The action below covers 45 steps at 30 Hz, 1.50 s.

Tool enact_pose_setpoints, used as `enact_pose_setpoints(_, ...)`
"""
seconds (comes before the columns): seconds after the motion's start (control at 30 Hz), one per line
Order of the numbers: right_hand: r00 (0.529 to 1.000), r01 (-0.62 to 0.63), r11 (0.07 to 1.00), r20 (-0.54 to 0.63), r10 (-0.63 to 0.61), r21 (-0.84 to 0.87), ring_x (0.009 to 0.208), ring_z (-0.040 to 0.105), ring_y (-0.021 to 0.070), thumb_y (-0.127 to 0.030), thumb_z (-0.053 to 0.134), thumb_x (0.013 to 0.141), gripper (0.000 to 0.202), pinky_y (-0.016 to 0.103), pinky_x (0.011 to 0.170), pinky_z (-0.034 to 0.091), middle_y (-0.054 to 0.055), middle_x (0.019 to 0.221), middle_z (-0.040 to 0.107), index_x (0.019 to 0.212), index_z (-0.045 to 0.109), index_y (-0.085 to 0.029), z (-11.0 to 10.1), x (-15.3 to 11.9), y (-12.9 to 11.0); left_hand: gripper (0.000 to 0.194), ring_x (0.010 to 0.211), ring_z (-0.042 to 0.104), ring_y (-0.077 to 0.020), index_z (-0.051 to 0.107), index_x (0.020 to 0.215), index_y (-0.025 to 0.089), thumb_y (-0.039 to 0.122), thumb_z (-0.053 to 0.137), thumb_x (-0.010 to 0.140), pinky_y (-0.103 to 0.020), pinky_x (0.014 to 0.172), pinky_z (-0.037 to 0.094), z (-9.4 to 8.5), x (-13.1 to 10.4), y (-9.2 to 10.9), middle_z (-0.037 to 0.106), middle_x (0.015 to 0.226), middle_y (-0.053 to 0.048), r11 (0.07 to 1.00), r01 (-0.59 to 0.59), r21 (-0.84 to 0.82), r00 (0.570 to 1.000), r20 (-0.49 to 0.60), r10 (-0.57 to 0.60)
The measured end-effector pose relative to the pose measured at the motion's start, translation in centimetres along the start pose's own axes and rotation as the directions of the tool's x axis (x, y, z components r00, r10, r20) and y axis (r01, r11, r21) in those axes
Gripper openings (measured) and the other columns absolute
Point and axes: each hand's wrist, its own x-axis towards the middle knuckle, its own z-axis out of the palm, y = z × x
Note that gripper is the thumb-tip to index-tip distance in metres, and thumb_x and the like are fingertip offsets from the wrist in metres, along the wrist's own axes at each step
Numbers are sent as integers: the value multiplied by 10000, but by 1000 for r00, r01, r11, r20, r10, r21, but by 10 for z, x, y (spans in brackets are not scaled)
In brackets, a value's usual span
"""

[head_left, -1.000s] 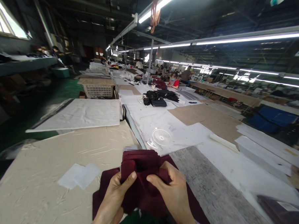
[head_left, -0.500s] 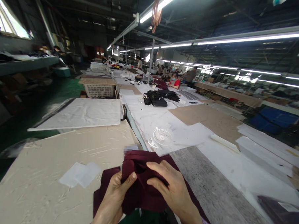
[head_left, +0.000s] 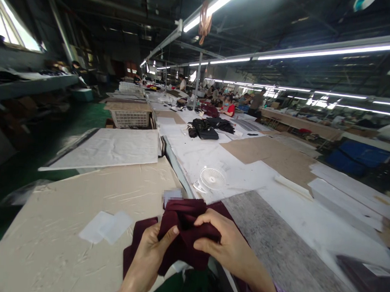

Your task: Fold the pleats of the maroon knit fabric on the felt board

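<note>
A dark maroon cloth (head_left: 186,244) hangs bunched and folded between my hands at the near edge of the tables. My left hand (head_left: 151,247) grips its left part, with the thumb lying on top. On the right side, my right hand (head_left: 221,237) holds a fold between thumb and fingers. More maroon cloth lies beneath and beside both hands. Just behind the cloth is a small pale, blurred patch (head_left: 172,196). Two white translucent squares (head_left: 105,227) overlap on the beige-covered table (head_left: 66,205) to the left.
A white clip fan (head_left: 212,178) lies on the white table (head_left: 188,156), with black garments (head_left: 207,127) behind it. A grey mottled sheet (head_left: 268,235) is at right. Further back are a plastic crate (head_left: 131,118) and a person in red (head_left: 228,108).
My right hand has shifted slightly right, and its thumb and fingers have moved on the cloth. The lower edge of the cloth has risen, showing more of the dark green below.
</note>
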Motion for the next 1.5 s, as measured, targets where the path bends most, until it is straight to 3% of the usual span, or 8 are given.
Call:
enact_pose_setpoints(0.23, 999, -46, 983, -3, 47, 178, 816, 578, 141, -136, 668, 783, 52, 245, 729, 415, -15, 846, 608, 780, 652, -185, 4, 1, -1, 256, 653, 602, -148, 688, 855, 135, 360, 708, 735, -258, 626, 492, 0, -1, 4, 700, 731, -45, 998, 0, 67, 1000, 17, -1)
enact_pose_setpoints(0.47, 952, 47, 986, -307, 5, 163, 728, 572, 129, -98, 695, 733, 165, 241, 675, 416, -7, 766, 591, 626, 587, -161, 21, 2, -1, 273, 648, 633, -155, 698, 895, 140, 325, 745, 700, -261, 639, 512, 1, 1, 1, 719, 732, -48, 1000, 21, -15, 1000, 0, -21)
enact_pose_setpoints(0.7, 912, 41, 995, -410, -2, 86, 812, 576, 153, -159, 701, 734, 195, 261, 731, 424, 13, 832, 595, 618, 545, -170, 27, 1, -2, 304, 735, 690, -205, 699, 950, 136, 285, 758, 691, -301, 719, 546, 6, -1, 7, 745, 804, -72, 984, 118, -136, 993, 26, -116)
enact_pose_setpoints(0.93, 967, -40, 941, -223, 121, 336, 947, 583, 199, -272, 645, 787, 142, 295, 802, 493, 47, 1057, 574, 902, 694, -204, 37, -4, 11, 368, 727, 708, -217, 652, 968, 166, 286, 790, 648, -265, 631, 565, 1, 3, 19, 741, 756, -45, 962, 106, -251, 977, -155, -148)
enact_pose_setpoints(1.13, 857, 38, 966, -489, -162, -255, 1206, 440, 312, -237, 657, 784, 95, 461, 993, 384, 108, 1332, 469, 860, 708, -212, 52, -10, 23, 289, 687, 709, -218, 630, 792, 176, 297, 815, 605, -232, 567, 560, 2, 6, 23, 719, 653, -23, 968, 92, -232, 958, -244, -150)
enact_pose_setpoints(1.23, 788, 75, 932, -551, -274, -356, 1069, 542, 275, -228, 674, 775, 55, 404, 909, 453, 120, 1146, 591, 804, 695, -185, 55, -7, 19, 325, 727, 709, -226, 626, 841, 173, 301, 813, 608, -247, 594, 566, 6, 6, 21, 725, 685, -29, 959, 108, -262, 962, -217, -168)
enact_pose_setpoints(1.37, 892, -9, 999, -450, 31, 51, 711, 622, 171, -213, 670, 752, 67, 258, 646, 512, 39, 815, 661, 804, 667, -170, 53, -2, 6, 330, 791, 707, -240, 604, 846, 168, 283, 810, 615, -292, 679, 575, 8, 6, 17, 733, 729, -42, 937, 159, -310, 969, -132, -208)
enact_pose_setpoints(1.5, 905, -191, 942, -322, 278, 276, 791, 647, 210, -298, 589, 811, 190, 292, 715, 520, 51, 827, 699, 907, 672, -156, 46, -2, -2, 300, 837, 702, -237, 581, 831, 174, 277, 793, 646, -320, 757, 571, 5, 7, 16, 743, 813, -49, 903, 243, -355, 947, -116, -301)
